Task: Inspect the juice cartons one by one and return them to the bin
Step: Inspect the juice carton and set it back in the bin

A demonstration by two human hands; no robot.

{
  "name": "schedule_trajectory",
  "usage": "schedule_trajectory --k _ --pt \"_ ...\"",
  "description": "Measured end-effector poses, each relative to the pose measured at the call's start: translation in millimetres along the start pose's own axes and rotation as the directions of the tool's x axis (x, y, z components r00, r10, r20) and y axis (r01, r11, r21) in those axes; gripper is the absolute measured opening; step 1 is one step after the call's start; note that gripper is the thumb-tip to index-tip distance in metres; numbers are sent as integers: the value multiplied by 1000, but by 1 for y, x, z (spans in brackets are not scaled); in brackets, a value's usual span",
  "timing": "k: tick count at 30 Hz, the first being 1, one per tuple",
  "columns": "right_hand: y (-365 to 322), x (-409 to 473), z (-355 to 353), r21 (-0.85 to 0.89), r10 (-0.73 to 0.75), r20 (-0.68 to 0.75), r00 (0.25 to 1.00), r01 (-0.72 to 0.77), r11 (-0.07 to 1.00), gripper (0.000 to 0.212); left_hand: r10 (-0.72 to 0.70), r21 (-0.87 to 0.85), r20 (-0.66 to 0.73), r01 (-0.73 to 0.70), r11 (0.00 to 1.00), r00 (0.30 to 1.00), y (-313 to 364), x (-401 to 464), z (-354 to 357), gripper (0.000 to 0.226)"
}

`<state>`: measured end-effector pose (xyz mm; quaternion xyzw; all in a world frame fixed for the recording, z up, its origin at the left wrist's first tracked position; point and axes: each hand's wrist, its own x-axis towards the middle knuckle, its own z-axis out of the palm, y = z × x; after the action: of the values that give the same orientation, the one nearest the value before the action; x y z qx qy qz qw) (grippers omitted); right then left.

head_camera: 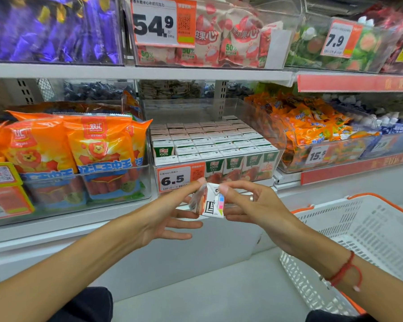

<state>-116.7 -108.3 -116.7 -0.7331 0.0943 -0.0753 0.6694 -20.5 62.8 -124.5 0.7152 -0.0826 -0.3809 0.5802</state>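
A small juice carton [210, 202] is held between both hands in front of the shelf, tilted so its white underside with colour marks faces me. My left hand [172, 212] pinches its left edge with thumb and forefinger, the other fingers spread. My right hand [249, 205] grips its right side. Behind it, a clear plastic bin [275, 135] holds several rows of green and white juice cartons [209, 145], with a gap at the front left corner. A 6.5 price tag [173, 180] hangs on the bin's front.
Orange sausage packs [79, 147] fill the bin to the left. Orange snack bags [312, 126] fill the bin to the right. A white shopping basket [358, 247] with orange handles sits at the lower right. Upper shelf bins hold candy.
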Motion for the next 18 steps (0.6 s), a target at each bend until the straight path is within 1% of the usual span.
schedule_trajectory --k 2,4,5,7,9,10,12,14,16,17,18 --pt "0 0 -2 -14 21 45 999 -20 1000 44 46 -35 -11 -46 998 999 0 -1 1 67" --pt "2 -1 -4 -25 64 127 990 -62 998 46 117 -81 -51 -121 989 992 0 -2 3 63" --pt "4 -2 -5 -38 91 171 981 -86 996 47 166 -68 -82 -172 983 983 -1 -2 4 61" --pt "7 -3 -4 -99 118 233 965 -98 990 43 285 10 -131 -286 958 949 -2 -5 9 56" --pt "8 -1 -4 -133 92 241 966 -61 989 44 375 105 -140 -363 926 917 -1 -11 15 55" --pt "8 0 -5 -139 66 226 972 -35 990 49 400 126 -136 -384 915 907 1 -13 17 54" --pt "6 3 -8 -175 -5 183 983 38 984 61 423 106 -117 -412 905 899 3 -15 18 53" --pt "8 5 -8 -252 -122 86 989 140 958 65 427 68 -107 -422 904 898 3 -17 19 55" --pt "13 6 -6 -431 -265 -72 962 209 878 66 418 36 -148 -418 908 896 1 -15 22 54" --pt "14 5 -4 -537 -344 -127 930 227 812 67 402 11 -170 -406 914 900 1 -14 23 54" --pt "15 5 -3 -634 -432 -139 891 255 730 68 384 -23 -177 -394 919 906 0 -14 25 54"
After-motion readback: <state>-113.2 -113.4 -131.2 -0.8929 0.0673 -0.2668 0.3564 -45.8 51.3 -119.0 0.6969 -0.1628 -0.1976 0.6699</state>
